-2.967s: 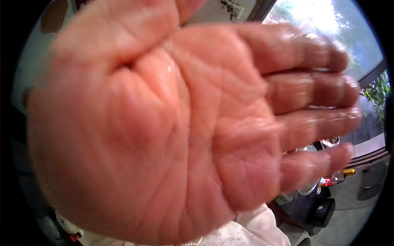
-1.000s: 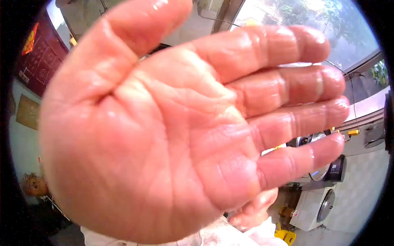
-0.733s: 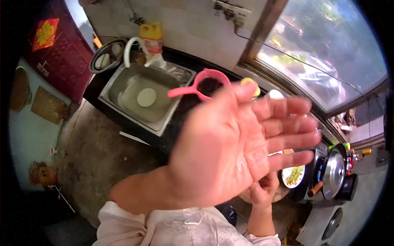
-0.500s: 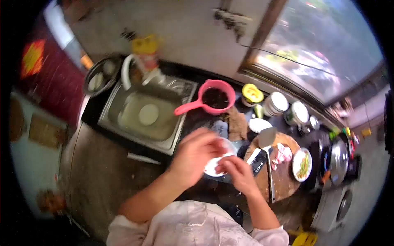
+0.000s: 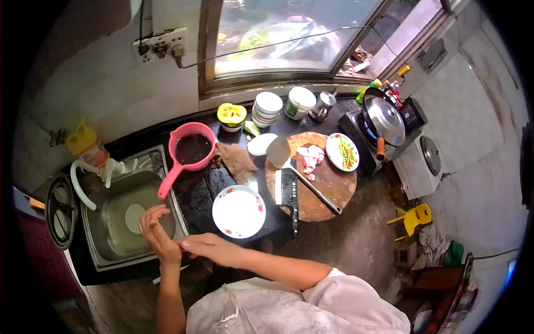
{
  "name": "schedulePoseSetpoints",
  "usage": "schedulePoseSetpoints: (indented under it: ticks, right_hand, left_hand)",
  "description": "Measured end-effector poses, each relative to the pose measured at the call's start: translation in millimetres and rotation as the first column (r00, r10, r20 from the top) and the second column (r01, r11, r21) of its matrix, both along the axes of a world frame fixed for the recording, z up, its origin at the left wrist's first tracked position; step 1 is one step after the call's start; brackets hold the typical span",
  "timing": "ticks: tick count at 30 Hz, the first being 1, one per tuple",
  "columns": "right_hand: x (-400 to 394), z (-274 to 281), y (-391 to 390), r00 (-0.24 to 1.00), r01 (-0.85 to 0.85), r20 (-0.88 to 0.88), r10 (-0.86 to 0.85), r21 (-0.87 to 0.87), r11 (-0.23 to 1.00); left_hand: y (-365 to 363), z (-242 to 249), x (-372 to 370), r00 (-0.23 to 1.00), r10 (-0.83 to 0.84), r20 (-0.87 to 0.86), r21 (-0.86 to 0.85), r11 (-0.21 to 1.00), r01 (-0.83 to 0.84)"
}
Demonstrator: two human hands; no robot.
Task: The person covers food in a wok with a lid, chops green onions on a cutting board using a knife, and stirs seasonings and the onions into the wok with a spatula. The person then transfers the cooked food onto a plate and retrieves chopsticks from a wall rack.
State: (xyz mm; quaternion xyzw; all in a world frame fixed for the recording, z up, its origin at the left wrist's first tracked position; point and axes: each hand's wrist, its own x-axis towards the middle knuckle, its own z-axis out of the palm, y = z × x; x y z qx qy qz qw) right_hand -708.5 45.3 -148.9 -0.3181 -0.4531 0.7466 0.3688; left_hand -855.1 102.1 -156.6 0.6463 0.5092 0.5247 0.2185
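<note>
My left hand [image 5: 158, 234] is raised over the front right corner of the sink [image 5: 177, 209], fingers stretched out and slightly bent, with nothing in them. Beside it, my right hand [image 5: 208, 248] reaches across from the right and touches the heel of the left hand near the wrist. Its fingers look extended, though their tips are partly hidden. Just right of the hands stands a white dish [image 5: 239, 212] with red flowers on its rim. A round white item [image 5: 134, 219] lies in the sink's cloudy water. Above the hands is a pink dipper [image 5: 193, 164] holding dark contents.
On the right, a round chopping board [image 5: 328, 195] bears a cleaver [image 5: 287, 188], a spatula [image 5: 278, 151] and pale pink meat pieces [image 5: 310, 158]. A plate of cut vegetables [image 5: 341, 150] overlaps its edge. Beyond stands a lidded wok [image 5: 384, 119] over a blue flame.
My hands have moved left, from over the white dish to the sink's front right corner. My view has swung right, bringing more of the stove and floor into sight.
</note>
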Motion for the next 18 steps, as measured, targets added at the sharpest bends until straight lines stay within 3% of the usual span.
schedulePoseSetpoints:
  ticks: [3,4,5,6,8,10,11,13,15,18]
  right_hand:
    - [64,14,-17,0.995,0.039,0.088,-0.042,0.035,0.999]
    - [89,9,-26,0.976,0.126,0.165,-0.146,0.122,0.985]
    - [121,7,-36,0.887,0.188,0.387,-0.250,0.192,0.963]
    - [151,4,-45,0.775,0.254,0.542,-0.325,0.204,0.945]
    - [211,-1,-68,0.554,0.391,0.681,-0.478,0.294,0.872]
    - [277,-48,-95,0.267,0.463,0.771,-0.578,0.424,0.778]
    - [303,-56,-107,0.038,0.303,0.733,-0.680,0.640,0.706]
    - [340,-67,-126,-0.165,0.226,0.755,-0.634,0.655,0.721]
    - [364,-78,-142,-0.188,0.166,0.823,-0.536,0.564,0.809]
    - [375,-91,-146,-0.154,0.098,0.850,-0.503,0.520,0.849]
  left_hand:
    - [-7,-21,21,0.999,0.038,-0.009,-0.091,0.995,-0.038]
    - [-12,-28,37,0.996,-0.058,-0.065,-0.101,0.994,0.052]
    - [-18,-33,53,0.982,-0.144,-0.122,-0.116,0.985,0.130]
    - [-25,-38,67,0.959,-0.219,-0.183,-0.137,0.971,0.196]
    - [-47,-56,110,0.913,-0.358,-0.194,-0.220,0.923,0.316]
    - [-72,-73,154,0.840,-0.543,-0.009,-0.409,0.768,0.492]
    - [-81,-72,178,0.836,-0.549,0.017,-0.503,0.718,0.482]
    - [-98,-78,217,0.841,-0.541,0.037,-0.592,0.666,0.454]
    - [-113,-99,243,0.849,-0.528,0.007,-0.632,0.656,0.413]
    - [-127,-98,265,0.893,-0.426,0.145,-0.719,0.574,0.391]
